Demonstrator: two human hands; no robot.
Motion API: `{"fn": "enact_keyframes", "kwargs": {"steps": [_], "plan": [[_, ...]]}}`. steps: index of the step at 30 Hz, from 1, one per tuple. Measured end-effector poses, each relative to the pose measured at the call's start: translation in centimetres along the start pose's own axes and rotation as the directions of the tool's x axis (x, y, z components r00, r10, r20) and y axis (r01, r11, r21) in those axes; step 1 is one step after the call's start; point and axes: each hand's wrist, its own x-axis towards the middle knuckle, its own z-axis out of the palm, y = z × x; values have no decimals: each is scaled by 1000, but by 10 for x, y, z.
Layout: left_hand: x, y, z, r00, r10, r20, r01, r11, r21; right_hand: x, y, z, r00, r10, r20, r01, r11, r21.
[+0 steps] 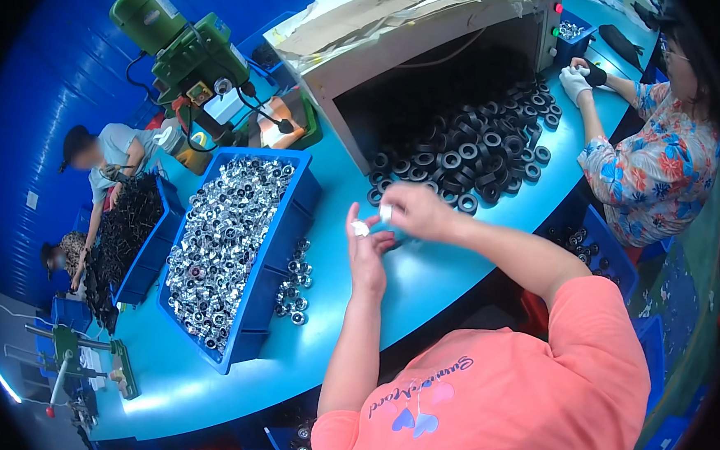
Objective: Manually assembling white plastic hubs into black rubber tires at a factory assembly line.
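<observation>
My left hand is raised over the blue-green table, its fingers apart and partly curled, with a small white patch at the fingers that looks like tape or a wrap. Just to its right, my right hand has its fingers drawn together, and another white patch shows at the fingertips. Anything pinched there is too small to make out. Black rings lie heaped right behind my hands. Left of them stands a blue bin full of shiny silver metal parts.
Loose silver parts lie beside the bin. A large box-shaped machine housing opens over the rings. A green drill press stands at the back left. A co-worker sits at the right; others work at the far left near black parts.
</observation>
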Motion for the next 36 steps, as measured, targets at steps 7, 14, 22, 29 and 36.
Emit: {"fn": "enact_keyframes", "kwargs": {"steps": [7, 14, 22, 29, 36], "plan": [[3, -13, -28, 985, 131, -108, -103, 967, 233, 67, 45, -14, 992, 107, 68, -41, 777, -628], [3, -13, -28, 988, 131, -76, -112, 972, 208, 80, 62, -7, 994, 98, 54, -36, 736, -676], [11, -9, -31, 967, 254, 7, -251, 947, 200, 25, -9, 12, 979, -201, 22, 201, 954, -221], [9, -5, -37, 989, 144, -18, -141, 982, 125, 31, -10, 15, 923, 108, 369, -167, 977, 132], [15, -15, -40, 998, 50, -39, -53, 994, -92, 82, 52, -35, 978, 199, 66, -209, 949, 236]]}}
